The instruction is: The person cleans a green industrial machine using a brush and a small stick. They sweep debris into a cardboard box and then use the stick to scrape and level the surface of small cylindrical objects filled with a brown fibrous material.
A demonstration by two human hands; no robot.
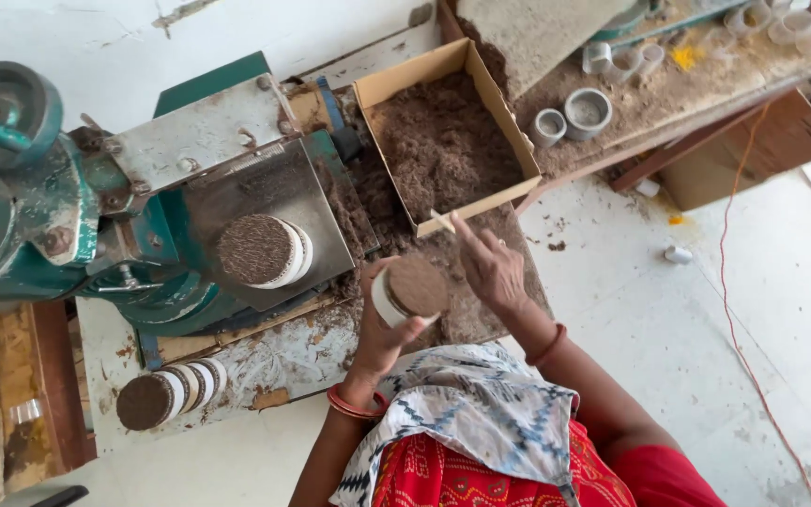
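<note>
Nearest the lens: patterned white-and-blue cloth draped over red clothing, both forearms reaching up out of it. Sweeping left to right now. Far left, big teal press machine with a grey metal plate; seated on that plate, a round white-rimmed cup packed with dark brown powder, lying on its side. Below it, on the scuffed worktop, a short row of filled cups stacked end to end, lying flat, brown face toward the camera.

Moving to centre: left hand, red bangles at the wrist, fingers wrapped round another white cup, gripping it from below and behind, brown-packed top tilted up. Held just in front of the machine, over a spill of loose powder. Right beside it, right hand, bangle at the wrist, fingers pinched on a thin pale stick, tip pointing up-left, just above the cup's rim and apart from the powder surface as far as can be judged.

Behind the hands, open cardboard box heaped with the same brown powder. Further right, dusty wooden board carrying empty white rings and cups, yellow powder smudged among them. Far right, pale floor with a thin red cord trailing down and one stray white ring.
</note>
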